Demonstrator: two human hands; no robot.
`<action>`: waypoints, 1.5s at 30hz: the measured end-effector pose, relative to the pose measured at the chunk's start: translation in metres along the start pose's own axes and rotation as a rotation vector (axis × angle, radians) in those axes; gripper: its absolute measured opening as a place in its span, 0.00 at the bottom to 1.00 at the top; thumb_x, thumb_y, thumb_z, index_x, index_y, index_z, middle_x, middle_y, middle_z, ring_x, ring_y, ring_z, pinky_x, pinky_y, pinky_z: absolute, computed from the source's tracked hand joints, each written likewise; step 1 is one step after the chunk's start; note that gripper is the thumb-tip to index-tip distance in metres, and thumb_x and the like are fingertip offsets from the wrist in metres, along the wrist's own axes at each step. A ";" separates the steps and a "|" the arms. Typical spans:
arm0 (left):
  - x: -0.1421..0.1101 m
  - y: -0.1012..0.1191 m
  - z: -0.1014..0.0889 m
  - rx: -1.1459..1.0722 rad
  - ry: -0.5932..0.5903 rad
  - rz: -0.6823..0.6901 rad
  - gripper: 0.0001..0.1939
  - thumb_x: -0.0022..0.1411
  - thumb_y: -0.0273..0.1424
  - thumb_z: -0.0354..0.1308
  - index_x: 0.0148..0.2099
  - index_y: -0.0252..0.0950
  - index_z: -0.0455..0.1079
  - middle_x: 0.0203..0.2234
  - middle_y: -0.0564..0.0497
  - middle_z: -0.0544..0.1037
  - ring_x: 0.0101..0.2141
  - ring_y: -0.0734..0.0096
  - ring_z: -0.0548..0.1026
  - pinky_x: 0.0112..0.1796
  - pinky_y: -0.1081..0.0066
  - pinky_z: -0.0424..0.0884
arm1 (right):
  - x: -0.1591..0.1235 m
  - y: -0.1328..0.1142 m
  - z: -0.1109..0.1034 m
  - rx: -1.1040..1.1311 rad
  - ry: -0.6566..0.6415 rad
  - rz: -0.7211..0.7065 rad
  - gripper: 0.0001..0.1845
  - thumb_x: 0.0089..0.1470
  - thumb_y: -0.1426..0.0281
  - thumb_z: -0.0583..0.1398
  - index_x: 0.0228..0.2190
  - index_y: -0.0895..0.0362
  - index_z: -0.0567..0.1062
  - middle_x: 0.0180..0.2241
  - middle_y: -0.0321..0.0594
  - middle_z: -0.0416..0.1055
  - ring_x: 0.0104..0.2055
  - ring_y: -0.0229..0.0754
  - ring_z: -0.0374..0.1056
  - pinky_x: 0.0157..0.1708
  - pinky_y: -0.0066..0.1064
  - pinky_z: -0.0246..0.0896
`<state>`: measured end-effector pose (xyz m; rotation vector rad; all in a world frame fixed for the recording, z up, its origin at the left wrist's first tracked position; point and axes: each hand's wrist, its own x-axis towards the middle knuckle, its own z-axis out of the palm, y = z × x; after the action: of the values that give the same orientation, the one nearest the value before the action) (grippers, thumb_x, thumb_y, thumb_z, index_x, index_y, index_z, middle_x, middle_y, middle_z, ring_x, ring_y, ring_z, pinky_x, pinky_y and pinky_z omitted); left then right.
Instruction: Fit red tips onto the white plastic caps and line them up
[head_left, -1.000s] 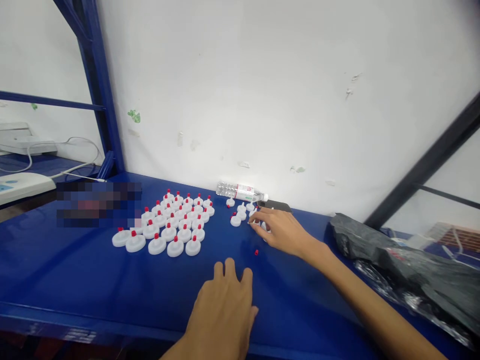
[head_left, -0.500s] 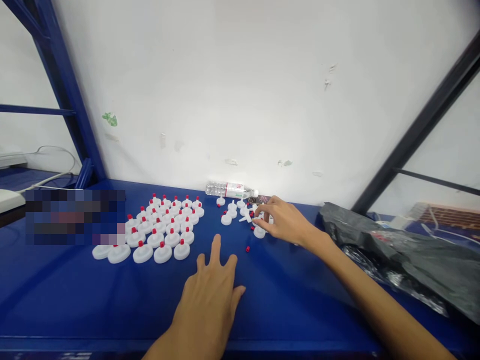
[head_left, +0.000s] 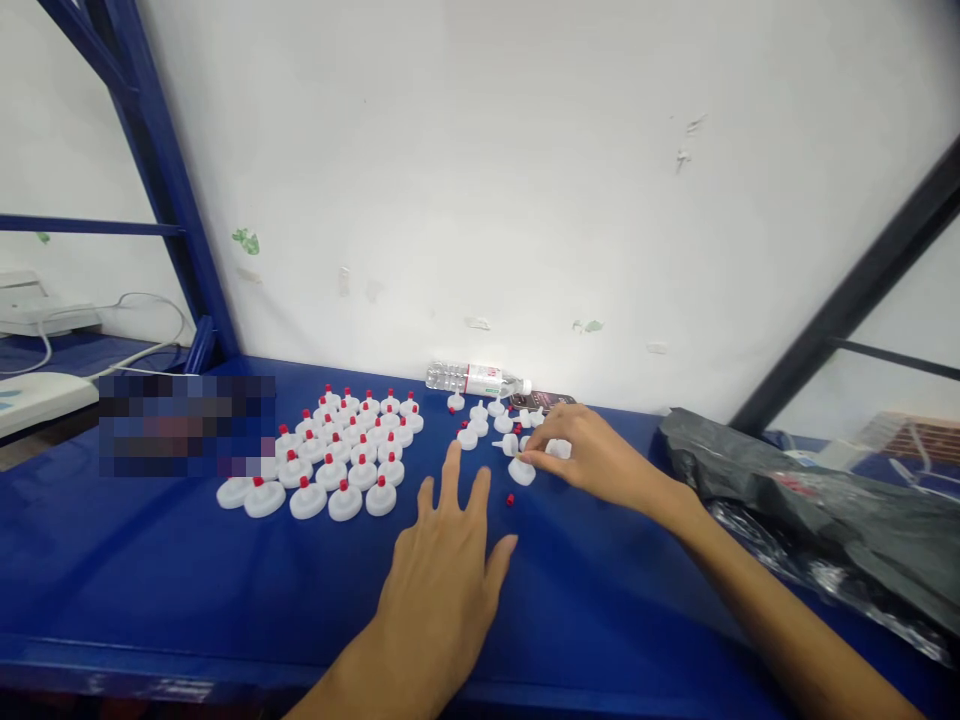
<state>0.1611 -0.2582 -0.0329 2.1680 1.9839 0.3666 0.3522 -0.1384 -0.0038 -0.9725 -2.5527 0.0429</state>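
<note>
On the left of the blue table stand several white spout lids with red tips, grouped in slanting rows. My right hand pinches the spout of a white lid with thumb and index finger; the lid sits upright, low at the table top. Around it lie loose white lids without red tips, some tilted on their sides, and small red tips. My left hand is open over the table, palm down with fingers spread, holding nothing. One red tip lies between my hands.
A clear plastic bottle lies along the wall, with a dark phone-like item beside it. A grey plastic bag covers the right side. Blue frame posts rise at the left. White devices with cables stand beyond.
My right hand has come down slightly and closed on a lid's spout. My left hand stays spread, a little further forward. The whole view has shifted, so things appear further right.
</note>
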 end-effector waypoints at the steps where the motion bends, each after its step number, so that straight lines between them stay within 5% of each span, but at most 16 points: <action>1: 0.002 -0.001 0.000 -0.016 0.042 0.011 0.30 0.72 0.40 0.48 0.72 0.40 0.53 0.73 0.36 0.45 0.65 0.41 0.62 0.45 0.52 0.78 | 0.000 -0.007 0.001 0.063 0.020 -0.019 0.09 0.62 0.62 0.64 0.33 0.51 0.84 0.33 0.36 0.81 0.39 0.44 0.72 0.44 0.36 0.61; 3: 0.005 -0.003 -0.001 -0.054 0.119 0.046 0.30 0.72 0.41 0.48 0.72 0.40 0.53 0.70 0.36 0.55 0.63 0.46 0.66 0.44 0.56 0.78 | -0.002 -0.020 0.005 0.163 0.037 -0.063 0.10 0.62 0.63 0.64 0.31 0.51 0.83 0.32 0.36 0.81 0.38 0.43 0.71 0.44 0.36 0.61; 6: 0.010 -0.007 -0.004 -0.102 0.168 0.105 0.20 0.72 0.37 0.49 0.62 0.41 0.67 0.54 0.42 0.74 0.52 0.55 0.74 0.42 0.62 0.76 | -0.004 -0.035 0.013 0.266 0.072 -0.112 0.10 0.62 0.63 0.64 0.30 0.51 0.83 0.30 0.36 0.80 0.37 0.43 0.70 0.43 0.37 0.61; 8: 0.012 -0.009 -0.006 -0.130 0.174 0.139 0.14 0.72 0.35 0.49 0.54 0.42 0.73 0.44 0.48 0.79 0.46 0.59 0.76 0.40 0.64 0.74 | -0.005 -0.039 0.016 0.332 0.092 -0.112 0.09 0.62 0.62 0.64 0.31 0.50 0.83 0.30 0.36 0.80 0.37 0.42 0.70 0.43 0.37 0.62; 13: 0.014 -0.013 -0.009 -0.160 0.156 0.156 0.11 0.71 0.35 0.53 0.49 0.41 0.76 0.41 0.50 0.80 0.42 0.61 0.77 0.40 0.65 0.71 | -0.006 -0.035 0.017 0.366 0.086 -0.106 0.10 0.62 0.60 0.65 0.33 0.50 0.83 0.31 0.35 0.80 0.36 0.41 0.71 0.44 0.36 0.63; 18: 0.020 -0.020 -0.010 -0.150 0.154 0.147 0.12 0.72 0.36 0.53 0.49 0.40 0.76 0.43 0.49 0.80 0.44 0.60 0.77 0.44 0.64 0.70 | -0.005 -0.022 0.017 0.031 0.127 -0.105 0.16 0.68 0.63 0.57 0.34 0.54 0.82 0.30 0.39 0.80 0.35 0.42 0.71 0.43 0.36 0.58; 23: 0.026 -0.028 -0.008 -0.060 0.081 0.102 0.12 0.71 0.34 0.53 0.50 0.38 0.76 0.44 0.47 0.80 0.47 0.57 0.77 0.46 0.62 0.70 | -0.006 -0.014 0.015 -0.233 -0.070 -0.016 0.22 0.71 0.59 0.52 0.31 0.55 0.79 0.28 0.39 0.79 0.29 0.41 0.72 0.27 0.32 0.44; 28: 0.025 -0.027 -0.006 -0.013 0.033 0.089 0.12 0.70 0.32 0.54 0.50 0.41 0.76 0.40 0.48 0.81 0.43 0.59 0.78 0.42 0.65 0.70 | -0.008 -0.021 0.021 -0.312 -0.198 -0.056 0.22 0.68 0.53 0.54 0.32 0.55 0.75 0.26 0.40 0.78 0.26 0.42 0.71 0.26 0.33 0.38; 33: 0.026 -0.026 -0.006 0.001 0.004 0.079 0.12 0.70 0.32 0.52 0.49 0.41 0.75 0.41 0.48 0.81 0.44 0.59 0.78 0.41 0.66 0.69 | -0.011 -0.028 0.032 -0.361 -0.259 -0.088 0.15 0.68 0.61 0.54 0.33 0.55 0.74 0.26 0.41 0.78 0.25 0.43 0.71 0.25 0.35 0.36; 39: 0.029 -0.030 0.000 0.020 -0.008 -0.019 0.21 0.71 0.38 0.54 0.62 0.39 0.67 0.49 0.44 0.78 0.50 0.54 0.76 0.44 0.61 0.69 | -0.009 -0.027 0.032 -0.039 -0.099 0.019 0.08 0.66 0.66 0.57 0.34 0.54 0.74 0.26 0.34 0.77 0.25 0.38 0.68 0.27 0.30 0.46; 45: 0.030 -0.031 0.000 0.063 -0.047 -0.009 0.10 0.68 0.36 0.57 0.46 0.39 0.75 0.40 0.47 0.78 0.43 0.56 0.77 0.36 0.64 0.65 | -0.005 -0.038 0.042 0.436 0.118 0.075 0.09 0.65 0.67 0.59 0.34 0.55 0.79 0.33 0.35 0.77 0.31 0.36 0.69 0.33 0.28 0.59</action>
<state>0.1342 -0.2259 -0.0405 2.1826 2.0050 0.2526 0.3158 -0.1653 -0.0375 -0.8656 -2.2610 0.5235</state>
